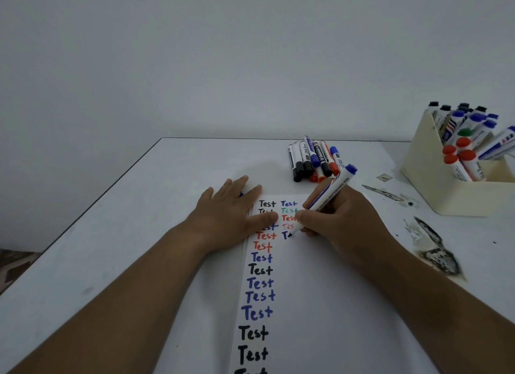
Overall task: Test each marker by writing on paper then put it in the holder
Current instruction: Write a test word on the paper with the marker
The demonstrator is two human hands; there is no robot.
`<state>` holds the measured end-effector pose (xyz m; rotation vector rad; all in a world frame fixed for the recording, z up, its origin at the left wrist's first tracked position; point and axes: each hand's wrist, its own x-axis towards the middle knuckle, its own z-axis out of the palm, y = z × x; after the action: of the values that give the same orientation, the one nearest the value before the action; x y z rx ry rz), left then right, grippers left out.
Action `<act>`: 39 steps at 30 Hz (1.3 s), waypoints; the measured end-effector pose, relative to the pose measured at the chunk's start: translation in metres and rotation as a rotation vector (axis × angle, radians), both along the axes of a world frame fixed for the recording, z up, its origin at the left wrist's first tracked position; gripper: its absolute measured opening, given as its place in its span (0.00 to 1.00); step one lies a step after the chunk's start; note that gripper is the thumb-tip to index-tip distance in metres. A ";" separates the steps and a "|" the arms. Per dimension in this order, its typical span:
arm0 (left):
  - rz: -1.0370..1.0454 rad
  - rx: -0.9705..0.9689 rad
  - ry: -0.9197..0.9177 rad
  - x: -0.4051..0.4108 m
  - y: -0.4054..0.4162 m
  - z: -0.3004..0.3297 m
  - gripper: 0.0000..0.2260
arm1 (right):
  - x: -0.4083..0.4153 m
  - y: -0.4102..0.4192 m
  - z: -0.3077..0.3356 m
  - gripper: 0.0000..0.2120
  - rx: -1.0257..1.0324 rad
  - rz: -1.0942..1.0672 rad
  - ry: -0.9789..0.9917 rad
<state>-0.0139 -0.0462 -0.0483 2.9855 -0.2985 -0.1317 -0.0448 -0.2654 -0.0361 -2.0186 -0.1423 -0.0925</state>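
- A white table [139, 234] is being used as the work surface; dark scuffed patches are showing near its right edge.
- A cream holder [434, 178] is standing at the far right, already crowded with capped whiteboard markers in black, blue, green and red. It lies up and to the right of the writing hand, so the right hand is judged the nearer one for the drop.
- A sheet of paper [320, 304] is being pinned flat under the left hand [231, 214], whose fingers are being held straight and spread over the sheet's top left corner.
- Two columns of the word "Test" are being built up; the second column's fifth word is only partly written.
- The right hand [337, 220] is being curled round a blue whiteboard marker [324, 199] in a writing pinch, with the tip being pressed on the paper at the unfinished word.
- The marker's long axis is being tilted from the tip at lower left up to the blue cap posted on its tail at upper right, pointing roughly toward the holder.
- A cluster of untested markers [312, 159] is lying just beyond the paper's far edge, close to the right hand.
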 end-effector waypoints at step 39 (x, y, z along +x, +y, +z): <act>-0.001 -0.026 -0.006 0.001 0.001 -0.002 0.39 | -0.001 -0.002 0.004 0.07 0.020 -0.075 -0.008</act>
<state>-0.0126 -0.0452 -0.0499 2.9607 -0.2994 -0.1185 -0.0455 -0.2672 -0.0322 -2.0036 -0.0707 -0.1491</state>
